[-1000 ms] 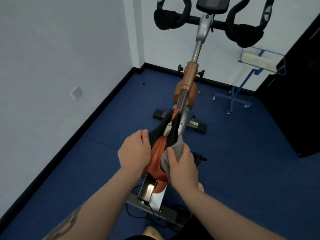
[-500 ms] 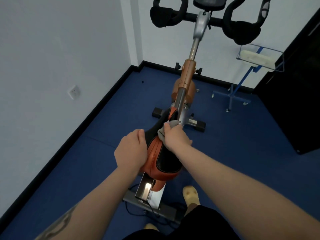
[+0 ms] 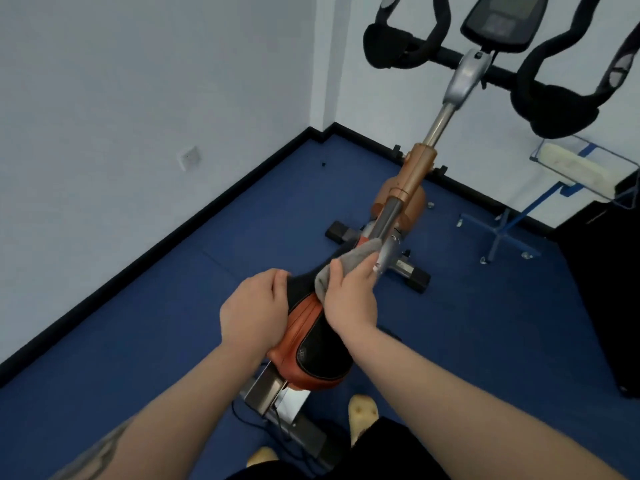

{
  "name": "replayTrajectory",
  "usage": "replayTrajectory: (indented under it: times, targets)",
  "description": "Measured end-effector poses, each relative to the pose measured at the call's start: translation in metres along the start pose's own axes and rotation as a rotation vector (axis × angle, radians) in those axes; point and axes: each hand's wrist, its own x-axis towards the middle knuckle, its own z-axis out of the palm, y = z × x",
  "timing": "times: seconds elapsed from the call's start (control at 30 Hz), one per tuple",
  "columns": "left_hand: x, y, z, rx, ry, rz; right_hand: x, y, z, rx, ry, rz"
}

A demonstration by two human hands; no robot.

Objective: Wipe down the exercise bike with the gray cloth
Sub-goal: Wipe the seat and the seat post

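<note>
Gray wall, white socket [image 3: 189, 158] at far left; blue floor [image 3: 145, 327] below. Left hand [image 3: 254, 310] next, fingers curled over left edge of saddle [image 3: 313, 344], palm flat against orange side panel, clamped on nothing loose; grip likely there to steady saddle against wiping pressure. Saddle at centre, black top with orange sides, nose pointing away toward handlebars [image 3: 540, 81]. Right hand [image 3: 350, 296] just beside left, laid over saddle nose, fingers closed around bunched cloth [image 3: 346, 263] and pressing it down; gray fold protruding past fingertips, touching silver post [image 3: 389, 233] of bike [image 3: 412, 188]. Cloth held wadded, probably to concentrate pressure on narrow nose and adjoining post. Wide rear of saddle uncovered, nearest to viewer. Step in hand, as judged: wiping of saddle nose; frame, handlebars and console [image 3: 502, 20] beyond reach of cloth at present, so task judged far from complete. Blue-legged stand [image 3: 502, 233] with pale roll at right, well apart from bike; dark cabinet [image 3: 606, 271] at far right. Two yellow slippers partly visible at bottom edge.
</note>
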Motion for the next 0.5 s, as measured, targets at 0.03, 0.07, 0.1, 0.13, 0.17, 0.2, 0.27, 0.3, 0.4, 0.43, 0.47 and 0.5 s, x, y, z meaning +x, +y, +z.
replayTrajectory:
  times: [0.03,0.07,0.1,0.13,0.17,0.2,0.27,0.3,0.4,0.43,0.47,0.5]
  targets:
    - [0.0,0.001,0.0,0.004,0.006,-0.014,0.0,0.006,0.002,-0.001,-0.01,-0.043]
    - [0.0,0.001,0.0,0.006,0.011,-0.026,0.008,0.006,0.001,0.038,-0.011,-0.039]
    - [0.0,0.002,-0.001,0.004,0.013,-0.035,0.023,0.003,-0.001,0.093,0.008,-0.01]
    - [0.0,0.003,-0.001,-0.004,0.014,-0.045,0.04,-0.001,-0.006,0.129,0.026,-0.003]
    - [-0.002,0.003,0.0,-0.018,0.025,-0.062,0.056,-0.005,-0.013,0.116,0.014,-0.031]
    - [-0.004,0.004,0.0,-0.035,0.049,-0.083,0.07,-0.008,-0.02,0.034,-0.012,-0.09]
    - [-0.008,0.006,0.0,-0.071,0.128,-0.139,0.077,-0.008,-0.03,-0.274,-0.037,-0.307]
    - [-0.011,0.006,0.0,-0.09,0.163,-0.173,0.072,-0.005,-0.032,-0.434,-0.027,-0.48]
    - [-0.017,0.009,0.004,-0.139,0.209,-0.239,0.054,0.002,-0.032,-0.621,-0.081,-1.052]
    - [-0.02,0.011,0.005,-0.154,0.211,-0.245,0.058,0.0,-0.037,-0.648,-0.163,-1.156]
    - [-0.023,0.013,0.005,-0.172,0.212,-0.244,0.067,-0.005,-0.043,-0.67,-0.244,-1.209]
    - [-0.026,0.015,0.005,-0.181,0.215,-0.244,0.078,-0.011,-0.05,-0.702,-0.31,-1.188]
